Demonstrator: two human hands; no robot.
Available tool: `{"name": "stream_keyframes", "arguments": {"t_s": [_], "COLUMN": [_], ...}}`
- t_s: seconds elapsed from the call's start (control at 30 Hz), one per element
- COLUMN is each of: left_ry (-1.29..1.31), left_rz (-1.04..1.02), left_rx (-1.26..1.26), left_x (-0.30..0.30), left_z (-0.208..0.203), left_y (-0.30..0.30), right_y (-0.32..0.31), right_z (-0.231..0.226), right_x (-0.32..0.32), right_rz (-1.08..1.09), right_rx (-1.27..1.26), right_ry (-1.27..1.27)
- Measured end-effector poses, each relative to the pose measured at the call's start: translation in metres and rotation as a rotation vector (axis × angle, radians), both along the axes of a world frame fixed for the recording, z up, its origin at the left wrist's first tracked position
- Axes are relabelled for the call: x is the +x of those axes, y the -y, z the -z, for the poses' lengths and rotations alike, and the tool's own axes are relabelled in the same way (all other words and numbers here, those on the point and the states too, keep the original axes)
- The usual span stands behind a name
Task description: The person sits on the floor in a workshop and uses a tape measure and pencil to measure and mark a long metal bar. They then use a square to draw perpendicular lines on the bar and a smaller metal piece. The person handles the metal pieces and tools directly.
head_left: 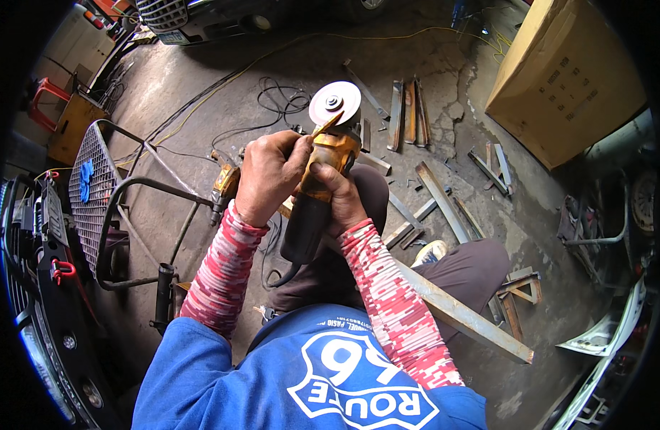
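An angle grinder (pixel 331 154) with a worn yellow gear head and black body is held up in front of me, its pale pinkish-white disc (pixel 335 103) pointing away. My right hand (pixel 337 199) wraps round its body, thumb on the yellow housing. My left hand (pixel 274 170) is closed against the left side of the head, its curled fingers mostly hidden. Beside the left thumb, a thin yellowish strip (pixel 328 125) slants along the disc's lower edge; whether it belongs to the grinder I cannot tell. The grinder's cord (pixel 281 279) loops below.
A yellow drill (pixel 224 185) stands left of my hands, near a metal frame with mesh (pixel 93 190). A long steel bar (pixel 473 315) lies by my right leg. Several cut metal pieces (pixel 408 115) and cables (pixel 280 97) cover the floor. A large cardboard box (pixel 566 86) stands far right; a vehicle (pixel 222 18) is ahead.
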State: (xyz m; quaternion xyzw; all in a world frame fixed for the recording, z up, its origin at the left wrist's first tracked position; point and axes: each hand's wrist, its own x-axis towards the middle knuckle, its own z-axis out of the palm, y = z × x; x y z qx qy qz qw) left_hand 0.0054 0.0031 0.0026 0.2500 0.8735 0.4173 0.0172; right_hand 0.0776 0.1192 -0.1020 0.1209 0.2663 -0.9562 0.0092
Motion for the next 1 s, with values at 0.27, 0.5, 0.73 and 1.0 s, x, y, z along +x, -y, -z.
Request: {"name": "stream_keyframes", "arguments": {"t_s": [0.27,0.5,0.73,1.0], "left_ry": [-0.040,-0.019,-0.029,-0.071], "left_rz": [0.004,0.006,-0.007,-0.063], "left_rx": [-0.022,0.050,0.055,0.081], "left_x": [-0.0046,-0.0034,-0.0021,-0.0012], "left_z": [0.0004,-0.0009,-0.0008,0.0007], "left_y": [-0.0002,-0.0002,-0.0020,-0.0034], "right_y": [-0.0006,-0.0013,-0.0037,-0.0009], "right_z": [0.0039,0.0072,0.0068,0.0052], "right_x": [-0.0010,-0.0006,0.0011,-0.0003], "right_rz": [-0.024,-0.007,-0.019,-0.003], "right_rx": [-0.001,0.001,-0.042,-0.011], "right_ry": [0.028,0.010,0.002,0.013]}}
